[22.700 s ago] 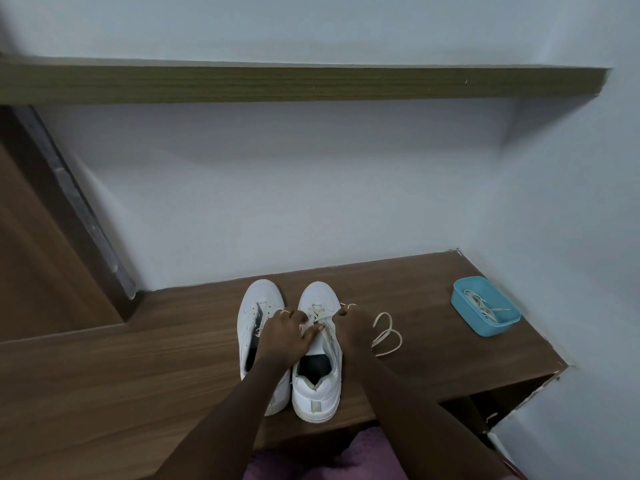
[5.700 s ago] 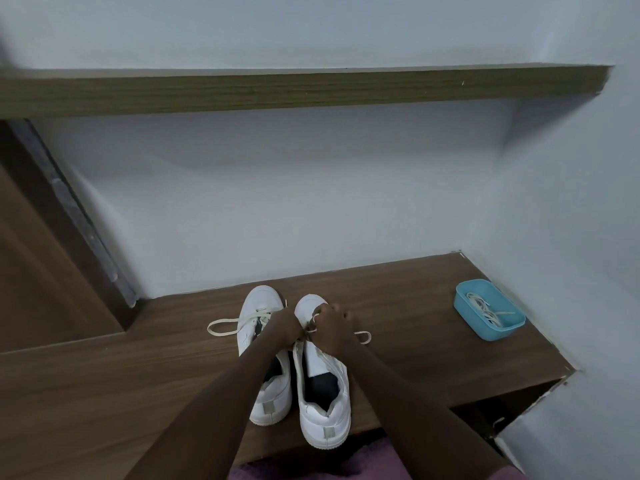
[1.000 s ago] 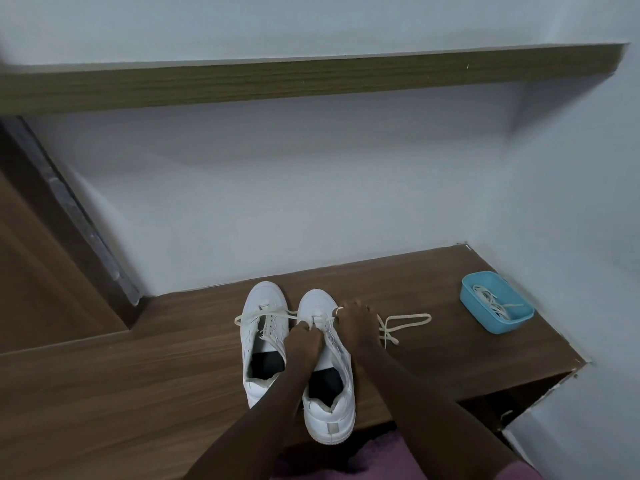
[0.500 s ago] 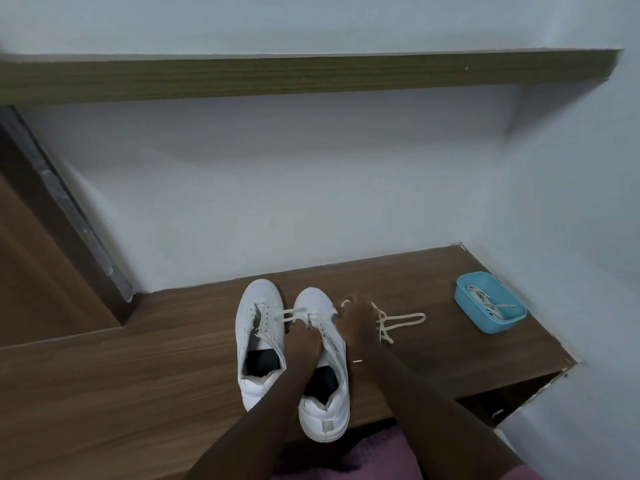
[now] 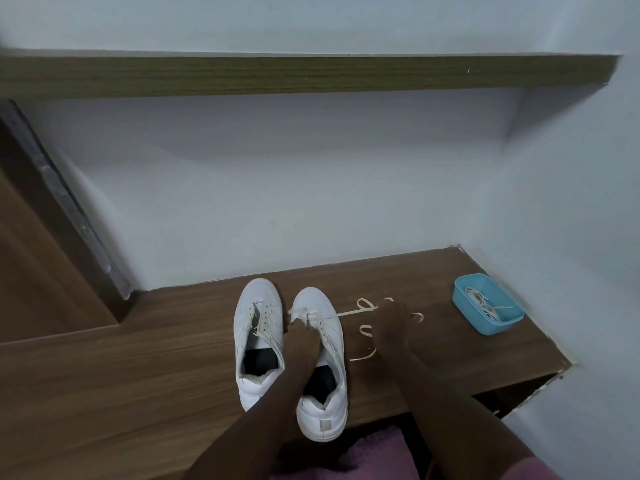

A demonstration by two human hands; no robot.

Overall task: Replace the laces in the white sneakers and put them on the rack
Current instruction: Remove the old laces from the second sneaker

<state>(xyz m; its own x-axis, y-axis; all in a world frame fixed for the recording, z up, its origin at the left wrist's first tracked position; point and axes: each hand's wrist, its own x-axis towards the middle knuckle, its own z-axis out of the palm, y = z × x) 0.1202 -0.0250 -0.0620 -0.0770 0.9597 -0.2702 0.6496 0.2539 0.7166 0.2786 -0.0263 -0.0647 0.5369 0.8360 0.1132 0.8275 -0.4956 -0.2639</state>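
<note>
Sneakers, a white pair, stand side by side on the wooden tabletop point(image 5: 138, 368), toes toward the far wall, heels near, long axes running near to far. Left hand point(image 5: 301, 337) pinches the tongue and lace at the right sneaker point(image 5: 323, 355). Right hand point(image 5: 391, 327) holds a lace point(image 5: 349, 311) drawn out sideways; its grip is closed around it. Left sneaker point(image 5: 258, 327) looks loosely laced. To do well: pull steadily, sneaker pinned. A blue tray point(image 5: 465, 315) of laces sits far right.
</note>
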